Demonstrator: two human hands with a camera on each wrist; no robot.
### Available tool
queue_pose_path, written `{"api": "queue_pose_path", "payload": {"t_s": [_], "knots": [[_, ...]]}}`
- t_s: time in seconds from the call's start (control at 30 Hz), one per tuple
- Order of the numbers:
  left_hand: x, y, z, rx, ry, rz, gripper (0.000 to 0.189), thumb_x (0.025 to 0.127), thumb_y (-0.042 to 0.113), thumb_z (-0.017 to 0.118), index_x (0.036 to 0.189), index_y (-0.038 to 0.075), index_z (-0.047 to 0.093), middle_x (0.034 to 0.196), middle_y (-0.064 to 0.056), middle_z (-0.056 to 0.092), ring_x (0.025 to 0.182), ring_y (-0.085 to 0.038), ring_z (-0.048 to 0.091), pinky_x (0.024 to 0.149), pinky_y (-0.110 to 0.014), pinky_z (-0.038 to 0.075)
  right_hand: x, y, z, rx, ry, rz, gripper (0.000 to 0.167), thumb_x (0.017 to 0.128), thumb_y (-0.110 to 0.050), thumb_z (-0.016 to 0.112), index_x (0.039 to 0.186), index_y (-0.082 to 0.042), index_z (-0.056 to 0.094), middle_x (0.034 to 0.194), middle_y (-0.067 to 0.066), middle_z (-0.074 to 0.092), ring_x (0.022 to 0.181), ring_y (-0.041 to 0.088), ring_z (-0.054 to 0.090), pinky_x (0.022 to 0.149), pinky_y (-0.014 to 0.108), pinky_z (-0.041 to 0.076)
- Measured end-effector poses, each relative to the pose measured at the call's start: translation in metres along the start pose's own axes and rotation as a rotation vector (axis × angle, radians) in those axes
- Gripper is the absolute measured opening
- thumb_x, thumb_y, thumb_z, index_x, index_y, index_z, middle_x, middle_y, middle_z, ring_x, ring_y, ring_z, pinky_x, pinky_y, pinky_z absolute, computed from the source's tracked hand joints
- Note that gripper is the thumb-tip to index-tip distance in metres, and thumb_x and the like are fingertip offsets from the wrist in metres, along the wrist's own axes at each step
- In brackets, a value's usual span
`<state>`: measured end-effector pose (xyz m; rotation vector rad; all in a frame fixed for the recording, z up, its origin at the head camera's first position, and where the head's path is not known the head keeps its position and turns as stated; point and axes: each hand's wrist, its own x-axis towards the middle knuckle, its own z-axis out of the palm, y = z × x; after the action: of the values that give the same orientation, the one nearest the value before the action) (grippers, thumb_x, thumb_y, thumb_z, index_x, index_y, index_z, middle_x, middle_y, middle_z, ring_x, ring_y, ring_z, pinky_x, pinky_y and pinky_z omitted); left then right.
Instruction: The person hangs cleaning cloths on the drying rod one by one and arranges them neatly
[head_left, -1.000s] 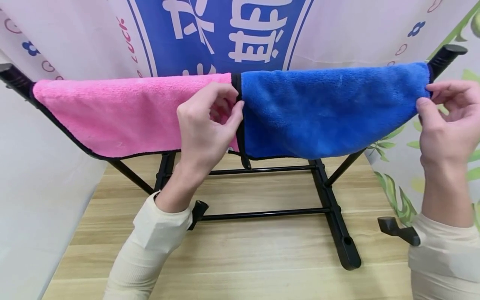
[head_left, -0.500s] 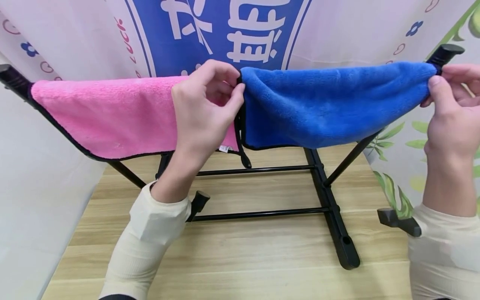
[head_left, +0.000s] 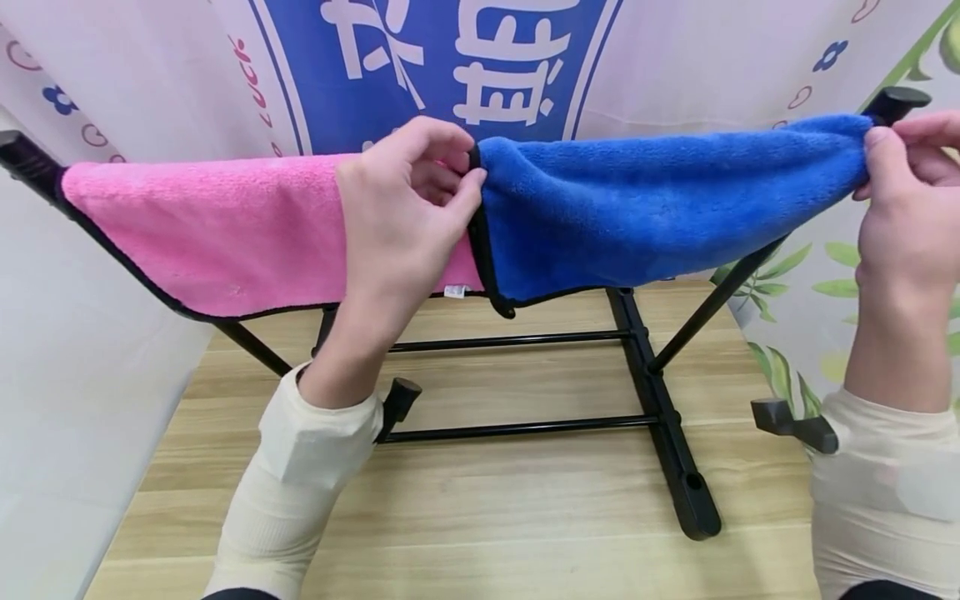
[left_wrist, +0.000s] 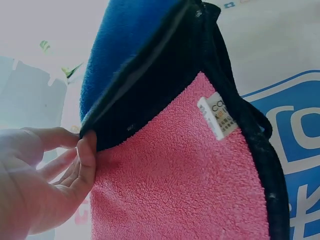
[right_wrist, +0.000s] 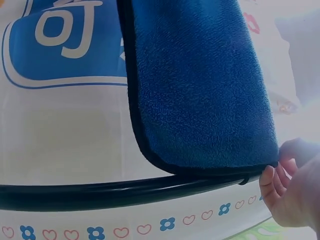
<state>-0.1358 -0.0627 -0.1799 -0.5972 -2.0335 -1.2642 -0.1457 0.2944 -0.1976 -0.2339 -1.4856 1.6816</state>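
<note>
A blue towel (head_left: 660, 208) with black edging hangs folded over the top of a black rack, on the right half. Beside it a pink towel (head_left: 225, 233) hangs on the left half, its white label (head_left: 455, 291) at the lower edge. With thumb and fingertips my left hand (head_left: 408, 208) pinches the blue towel's black-edged inner top corner, right where the two towels meet. My right hand (head_left: 911, 192) pinches the blue towel's outer top corner close to the rack's right end. In the right wrist view the blue towel's far side hangs down, and the right hand (right_wrist: 292, 187) grips its edge.
The black rack (head_left: 693, 500) stands on a wood-grain table (head_left: 525, 533); its top ends stick out past both towels. Behind it hangs a white curtain (head_left: 675, 67) with a blue printed panel. A leaf-patterned wall covering (head_left: 795, 350) is at the right.
Both hands have risen, the right one also moving outward, lifting the blue towel's top corners. Its front now hangs in a diagonal fold, and its lower edge sits higher at the right.
</note>
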Motion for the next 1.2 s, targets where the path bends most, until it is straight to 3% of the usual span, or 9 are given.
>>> {"api": "queue_pose_path", "payload": {"t_s": [0.13,0.4,0.57,0.8,0.97,1.2], "knots": [[-0.006,-0.002,0.001,0.021,-0.012,0.024,0.015,0.089,-0.001,0.077,0.101,-0.008,0.072,0.086,-0.013,0.073,0.07,-0.016,0.072,0.069,-0.018,0.058,-0.003,0.001,-0.005,-0.194,-0.004,-0.011,0.009,0.093,-0.01,0.076,0.1,-0.012,0.071,0.094,0.0,0.067,0.061,0.006,0.057,0.057,0.007,0.048],[-0.02,-0.011,0.011,-0.012,-0.001,0.116,0.02,0.089,0.0,0.078,0.105,-0.011,0.073,0.096,-0.018,0.077,0.076,-0.02,0.076,0.07,-0.02,0.059,-0.008,0.003,-0.014,-0.409,-0.068,-0.079,0.025,0.095,-0.01,0.072,0.119,-0.016,0.069,0.1,-0.004,0.062,0.071,0.002,0.062,0.056,0.006,0.047],[-0.026,-0.015,0.016,0.036,0.026,0.134,0.019,0.09,0.0,0.077,0.107,-0.009,0.074,0.097,-0.017,0.078,0.071,-0.022,0.075,0.066,-0.028,0.061,-0.008,0.006,-0.016,-0.402,-0.093,-0.097,0.028,0.094,-0.009,0.072,0.121,-0.015,0.068,0.098,-0.002,0.064,0.068,0.003,0.06,0.055,0.007,0.046],[-0.031,-0.023,0.019,0.16,0.078,0.227,0.017,0.093,0.0,0.073,0.108,-0.009,0.073,0.084,-0.019,0.075,0.062,-0.026,0.068,0.06,-0.036,0.06,-0.008,0.009,-0.016,-0.366,-0.093,-0.12,0.027,0.093,-0.007,0.072,0.119,-0.013,0.069,0.097,-0.001,0.065,0.066,0.005,0.059,0.055,0.009,0.046],[-0.03,-0.025,0.021,0.129,0.1,0.239,0.018,0.093,0.002,0.075,0.106,-0.009,0.073,0.09,-0.019,0.076,0.062,-0.025,0.068,0.06,-0.035,0.061,-0.008,0.011,-0.016,-0.362,-0.078,-0.139,0.024,0.092,-0.009,0.075,0.116,-0.012,0.072,0.096,-0.002,0.067,0.07,0.005,0.061,0.057,0.008,0.047],[-0.025,-0.028,0.019,0.097,0.126,0.254,0.014,0.094,0.001,0.074,0.102,-0.01,0.074,0.084,-0.018,0.075,0.063,-0.023,0.068,0.061,-0.029,0.059,-0.008,0.015,-0.016,-0.359,-0.079,-0.152,0.021,0.093,-0.009,0.075,0.113,-0.013,0.074,0.097,-0.003,0.066,0.07,0.004,0.062,0.057,0.008,0.046]]}}
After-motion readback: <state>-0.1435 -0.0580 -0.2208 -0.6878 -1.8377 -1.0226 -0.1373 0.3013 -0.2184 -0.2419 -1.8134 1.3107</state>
